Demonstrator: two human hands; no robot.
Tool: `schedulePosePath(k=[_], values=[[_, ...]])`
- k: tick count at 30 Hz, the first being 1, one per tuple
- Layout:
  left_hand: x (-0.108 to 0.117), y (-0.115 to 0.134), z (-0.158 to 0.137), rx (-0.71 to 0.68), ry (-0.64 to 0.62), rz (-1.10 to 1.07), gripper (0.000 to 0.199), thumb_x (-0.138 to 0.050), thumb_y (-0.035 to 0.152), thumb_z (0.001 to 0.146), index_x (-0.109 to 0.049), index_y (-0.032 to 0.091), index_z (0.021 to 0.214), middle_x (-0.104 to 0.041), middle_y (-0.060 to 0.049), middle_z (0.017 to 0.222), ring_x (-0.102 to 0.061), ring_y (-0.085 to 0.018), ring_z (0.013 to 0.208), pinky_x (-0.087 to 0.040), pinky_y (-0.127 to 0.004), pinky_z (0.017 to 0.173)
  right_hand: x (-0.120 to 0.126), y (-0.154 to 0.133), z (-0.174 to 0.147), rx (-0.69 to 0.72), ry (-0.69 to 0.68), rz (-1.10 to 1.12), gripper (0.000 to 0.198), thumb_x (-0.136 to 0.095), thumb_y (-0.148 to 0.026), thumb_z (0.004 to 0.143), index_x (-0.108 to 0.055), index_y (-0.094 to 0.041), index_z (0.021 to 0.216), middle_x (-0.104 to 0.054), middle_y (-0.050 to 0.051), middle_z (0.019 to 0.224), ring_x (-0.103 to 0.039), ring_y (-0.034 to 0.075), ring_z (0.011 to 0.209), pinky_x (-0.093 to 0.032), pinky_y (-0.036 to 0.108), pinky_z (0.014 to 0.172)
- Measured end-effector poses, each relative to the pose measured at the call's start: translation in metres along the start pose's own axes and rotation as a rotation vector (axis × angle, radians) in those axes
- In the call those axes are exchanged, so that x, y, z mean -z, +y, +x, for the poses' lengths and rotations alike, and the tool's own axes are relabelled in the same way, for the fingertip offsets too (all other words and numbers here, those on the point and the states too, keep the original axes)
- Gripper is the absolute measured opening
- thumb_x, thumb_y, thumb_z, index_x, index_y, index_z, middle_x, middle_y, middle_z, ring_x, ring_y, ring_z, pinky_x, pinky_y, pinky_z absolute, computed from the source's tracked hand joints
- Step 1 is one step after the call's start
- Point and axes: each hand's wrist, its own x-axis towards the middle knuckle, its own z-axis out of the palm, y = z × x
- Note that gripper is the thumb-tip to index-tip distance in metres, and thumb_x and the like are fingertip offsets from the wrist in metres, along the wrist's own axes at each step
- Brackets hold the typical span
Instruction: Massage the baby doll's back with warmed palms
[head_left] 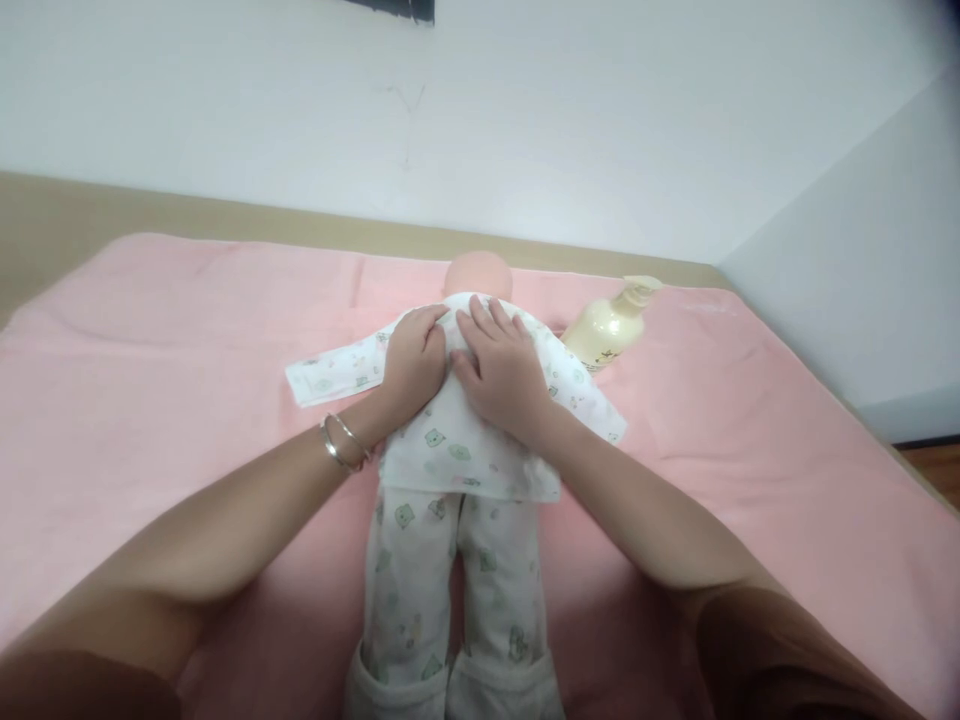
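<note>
A baby doll lies on the pink sheet, its bald head (478,274) at the far end; its face is not in view. It wears a white shirt (450,450) printed with small green figures and matching trousers (412,560) with wide cuffs. On the left of the doll's upper body rests my left hand (416,362), lightly bent, index finger stretched towards the collar, other fingers partly hidden. My right hand (504,365) lies flat on the shirt beside it, fingers spread. The sleeves stick out to both sides.
Just right of the doll, a cream pump bottle (609,325) lies tilted on the pink sheet (187,400). The sheet covers a tan surface (67,210) that meets a white wall (525,120). A second wall (862,250) stands at the right.
</note>
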Motion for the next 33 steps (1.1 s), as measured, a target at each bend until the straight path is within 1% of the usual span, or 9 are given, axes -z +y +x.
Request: schedulePosePath(k=[6,11,14,18,21,24,27,30,33], values=[[0.0,0.001,-0.001,0.014,0.005,-0.029,0.045,-0.035,0.022,0.09,-0.07,0.013,0.118,-0.071,-0.011,0.128,-0.064,-0.023,0.121,-0.048,-0.042,0.115,0.002,-0.028,-0.023,0.114,-0.064,-0.086,0.062,-0.037,-0.027,0.098,-0.04,-0.003,0.155,-0.032,0.016,0.167,-0.022,0.036,0.159,-0.014,0.063,0.132],[0.001,-0.001,0.0,0.005,0.008,-0.004,0.043,-0.034,0.021,0.092,-0.069,0.017,0.117,-0.072,-0.009,0.126,-0.064,-0.022,0.12,-0.049,-0.041,0.114,0.002,-0.018,-0.014,0.113,-0.089,-0.004,0.059,-0.035,-0.024,0.096,-0.047,-0.012,0.153,-0.036,0.007,0.166,-0.025,0.027,0.159,-0.013,0.058,0.134],[-0.001,0.003,-0.003,-0.045,-0.022,0.08,0.044,-0.034,0.021,0.093,-0.067,0.017,0.12,-0.07,-0.01,0.13,-0.062,-0.023,0.124,-0.046,-0.044,0.118,0.0,0.0,0.003,0.026,-0.042,0.048,0.058,-0.034,-0.025,0.097,-0.049,-0.016,0.151,-0.035,0.007,0.167,-0.026,0.028,0.159,-0.019,0.059,0.132],[-0.005,0.016,-0.017,-0.169,-0.078,0.204,0.047,-0.034,0.024,0.096,-0.06,0.013,0.134,-0.058,-0.014,0.149,-0.048,-0.028,0.145,-0.033,-0.052,0.128,-0.004,0.022,0.022,-0.183,0.034,0.098,0.062,-0.035,-0.031,0.097,-0.042,-0.009,0.155,-0.032,0.015,0.167,-0.027,0.034,0.158,-0.024,0.06,0.129],[-0.005,0.022,-0.022,-0.203,-0.122,0.23,0.049,-0.035,0.025,0.097,-0.057,0.009,0.138,-0.052,-0.016,0.154,-0.041,-0.03,0.151,-0.031,-0.053,0.129,-0.005,0.024,0.024,-0.252,0.045,0.059,0.064,-0.033,-0.035,0.099,-0.038,-0.001,0.154,-0.034,0.021,0.165,-0.029,0.037,0.157,-0.025,0.059,0.128],[-0.001,0.018,-0.012,-0.148,-0.139,0.232,0.049,-0.039,0.028,0.094,-0.059,0.009,0.135,-0.054,-0.018,0.151,-0.045,-0.031,0.147,-0.033,-0.053,0.128,-0.001,0.014,0.015,-0.234,0.037,-0.049,0.061,-0.031,-0.033,0.1,-0.046,0.003,0.147,-0.051,0.027,0.151,-0.045,0.039,0.146,-0.035,0.058,0.122],[0.003,0.01,0.003,-0.064,-0.139,0.215,0.045,-0.041,0.033,0.092,-0.064,0.012,0.125,-0.065,-0.016,0.137,-0.056,-0.031,0.134,-0.041,-0.052,0.122,0.007,0.003,0.005,-0.135,0.011,-0.174,0.059,-0.029,-0.031,0.101,-0.049,0.004,0.144,-0.063,0.028,0.136,-0.057,0.039,0.131,-0.044,0.056,0.114],[0.003,0.007,0.009,-0.042,-0.137,0.211,0.043,-0.041,0.034,0.092,-0.065,0.013,0.122,-0.068,-0.014,0.132,-0.058,-0.03,0.13,-0.043,-0.05,0.121,0.014,0.0,0.002,-0.086,-0.03,-0.245,0.059,-0.028,-0.031,0.102,-0.05,0.005,0.143,-0.067,0.028,0.126,-0.061,0.039,0.123,-0.048,0.054,0.107],[0.003,0.015,0.002,-0.064,-0.158,0.27,0.048,-0.038,0.029,0.095,-0.063,0.008,0.129,-0.061,-0.017,0.143,-0.049,-0.032,0.143,-0.035,-0.053,0.127,0.016,0.006,0.009,-0.134,-0.081,-0.218,0.058,-0.03,-0.033,0.102,-0.049,0.002,0.145,-0.063,0.027,0.136,-0.058,0.039,0.13,-0.048,0.052,0.109]])
